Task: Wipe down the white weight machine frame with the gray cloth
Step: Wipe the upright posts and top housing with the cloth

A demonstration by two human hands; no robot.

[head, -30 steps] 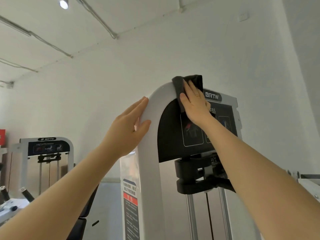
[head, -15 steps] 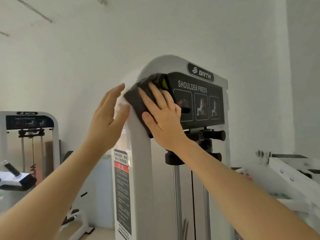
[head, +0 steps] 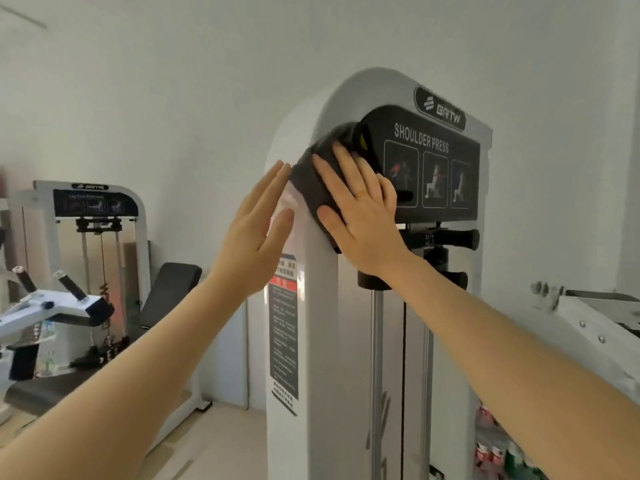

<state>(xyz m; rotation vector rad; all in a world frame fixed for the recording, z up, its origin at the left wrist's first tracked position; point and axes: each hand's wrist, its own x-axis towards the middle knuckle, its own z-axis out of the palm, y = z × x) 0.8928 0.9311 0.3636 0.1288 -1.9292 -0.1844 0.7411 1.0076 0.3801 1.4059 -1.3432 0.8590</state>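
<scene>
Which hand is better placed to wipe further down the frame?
Right. The right hand already presses the cloth flat on the frame; the left hand is bare.

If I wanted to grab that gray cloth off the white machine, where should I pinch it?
Probably the upper end of the gray cloth, coming from above. It bunches up there and sticks out past the right hand, which presses the rest flat onto the white frame. The left hand rests beside it, so the left side is blocked.
</scene>
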